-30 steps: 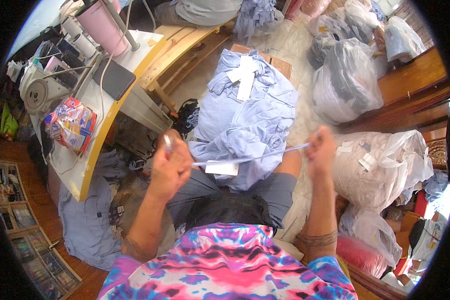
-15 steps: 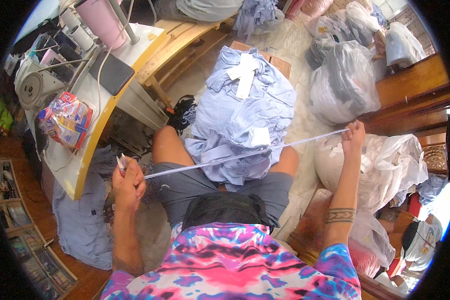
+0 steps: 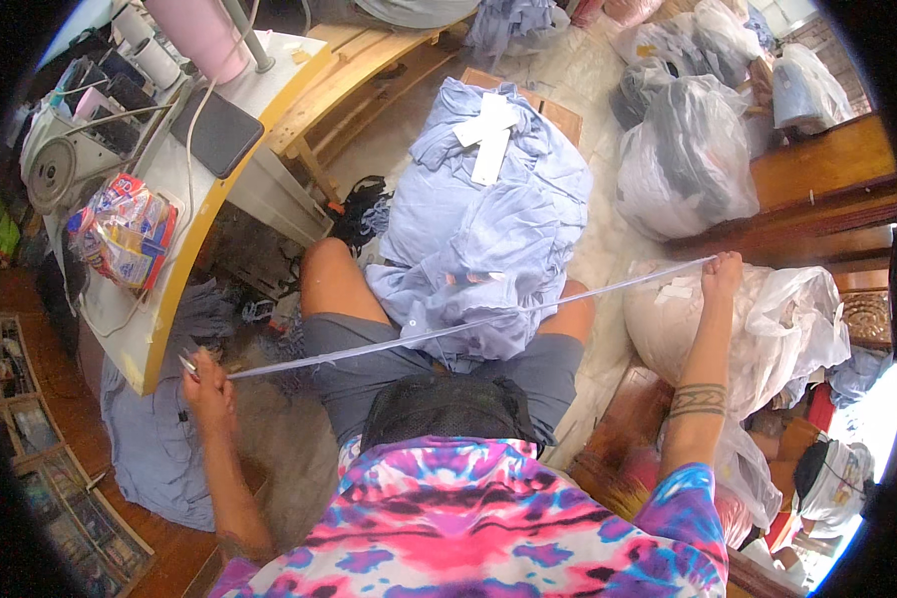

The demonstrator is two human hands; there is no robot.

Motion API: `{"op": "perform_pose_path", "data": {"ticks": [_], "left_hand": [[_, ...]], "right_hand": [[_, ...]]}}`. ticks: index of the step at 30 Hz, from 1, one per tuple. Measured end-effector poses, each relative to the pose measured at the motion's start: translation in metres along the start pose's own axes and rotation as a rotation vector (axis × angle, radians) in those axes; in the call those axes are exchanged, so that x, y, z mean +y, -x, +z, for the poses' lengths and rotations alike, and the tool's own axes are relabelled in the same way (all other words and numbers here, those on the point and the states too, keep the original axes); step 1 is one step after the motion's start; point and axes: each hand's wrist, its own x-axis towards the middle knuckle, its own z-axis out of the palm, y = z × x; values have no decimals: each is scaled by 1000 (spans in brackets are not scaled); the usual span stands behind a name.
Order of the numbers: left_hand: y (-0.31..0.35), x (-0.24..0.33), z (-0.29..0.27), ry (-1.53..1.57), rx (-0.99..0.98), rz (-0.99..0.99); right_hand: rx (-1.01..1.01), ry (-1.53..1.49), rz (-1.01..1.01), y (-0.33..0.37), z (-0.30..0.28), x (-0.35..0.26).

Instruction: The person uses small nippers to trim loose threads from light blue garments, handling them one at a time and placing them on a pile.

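The left hand (image 3: pixel 209 393) and right hand (image 3: pixel 723 272) had moved farther apart, leaving the pale blue strip (image 3: pixel 369 349) between them longer and nearly straight. Each gripped one end, the left also holding a small metal-tipped tool (image 3: pixel 187 366). Blue garments (image 3: pixel 488 214) lay ahead, between both hands.

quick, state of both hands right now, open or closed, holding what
Left hand: closed, holding one end of a pale blue strip and a small metal tool.
Right hand: closed on the strip's other end.
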Motion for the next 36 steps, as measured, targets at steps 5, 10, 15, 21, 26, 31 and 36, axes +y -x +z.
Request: {"op": "perform_pose_path", "data": {"ticks": [5, 10, 15, 21, 26, 31, 36], "left_hand": [[-5, -56, -20, -25, 33, -134], [-4, -69, -5, -346, -53, -67], [35, -32, 76, -699, -195, 573], [91, -54, 224, -603, -879, 551], [86, -57, 244, -697, -1123, 407], [111, -6, 235, -478, -1043, 362], [136, 8, 241, -338, -1098, 312]], "right_hand": [[-42, 361, -296, -41, -34, 23], [-398, 1385, -742, 7, -54, 61], [-613, 1519, -934, 232, 25, 64], [-1119, 1141, -420, 350, 63, 87], [-1160, 1260, -468, 339, 51, 89], [-1327, 772, -510, 339, 94, 39], [-1039, 302, 254, 369, 134, 39]]}}
